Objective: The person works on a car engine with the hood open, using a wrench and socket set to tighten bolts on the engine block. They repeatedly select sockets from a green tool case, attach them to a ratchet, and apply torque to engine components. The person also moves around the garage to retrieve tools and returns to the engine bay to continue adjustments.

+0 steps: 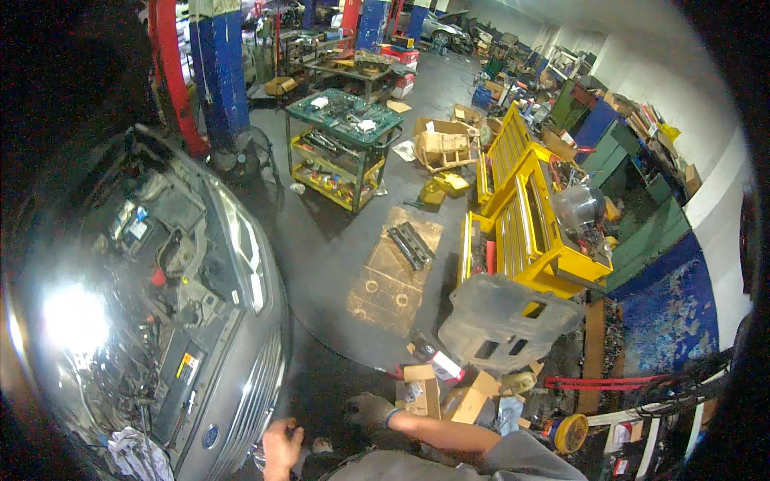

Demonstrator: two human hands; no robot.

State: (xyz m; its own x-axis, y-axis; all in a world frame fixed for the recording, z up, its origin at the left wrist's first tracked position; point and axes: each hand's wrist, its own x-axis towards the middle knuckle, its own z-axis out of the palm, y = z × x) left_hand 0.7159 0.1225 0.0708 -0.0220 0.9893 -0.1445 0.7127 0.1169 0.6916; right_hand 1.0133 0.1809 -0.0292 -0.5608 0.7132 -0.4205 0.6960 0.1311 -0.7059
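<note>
At the lower edge, my left hand (282,445) is bare, its fingers curled beside the front grille of a grey car (261,353); whether they grip anything is hidden. My right hand (370,413), in a dark glove, hangs over the dark floor to the right of the left one, its fingers too dim to read. The car's engine bay (160,313) is exposed, with a bright glare on it, and a crumpled cloth (136,453) lies at its lower front.
Ahead stand a green-topped tool cart (337,112) and yellow tool chests (521,224). Cardboard (377,305) bearing a dark part (409,244) lies on the floor. A large plastic shield (497,329) leans by the chests, near boxes (465,401). A hose (329,345) crosses the floor; pillars (212,72) rise behind the car.
</note>
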